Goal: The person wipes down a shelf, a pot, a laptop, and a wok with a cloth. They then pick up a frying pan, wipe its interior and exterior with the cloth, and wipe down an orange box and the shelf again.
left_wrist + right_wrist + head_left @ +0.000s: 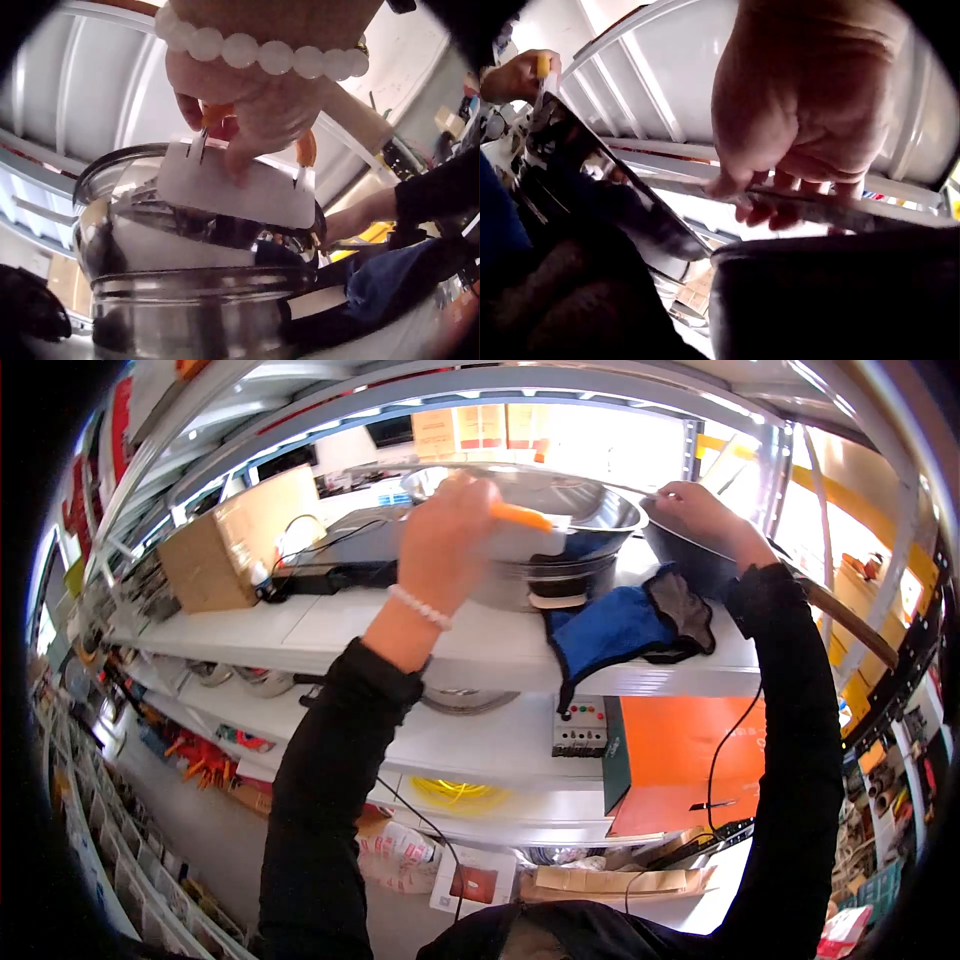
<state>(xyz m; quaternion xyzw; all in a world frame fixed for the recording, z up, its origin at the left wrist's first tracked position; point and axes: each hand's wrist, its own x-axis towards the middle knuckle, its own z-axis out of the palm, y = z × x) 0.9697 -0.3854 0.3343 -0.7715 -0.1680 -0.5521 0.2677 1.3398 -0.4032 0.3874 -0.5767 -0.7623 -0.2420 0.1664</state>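
My left hand [445, 535], with a white bead bracelet at its wrist, grips the orange handle [520, 515] of a flat white plate [236, 184]. It holds the plate upright over the shiny steel pots [187, 319], which stand stacked on the upper shelf. My right hand [802, 120] pinches a long thin strip [847, 211] between thumb and fingers. That strip passes above a dark wok [690, 555], whose wooden handle [850, 622] points to the lower right. A blue and grey cloth piece with black trim [615, 625] drapes over the shelf edge in front of the pots.
A cardboard box [235, 540] and a black cable stand left on the upper shelf [350, 630]. Below are a grey device with buttons [580, 728], an orange box [685, 760] and a yellow coil [455, 793]. A metal shelf upright [775, 485] rises beside the right hand.
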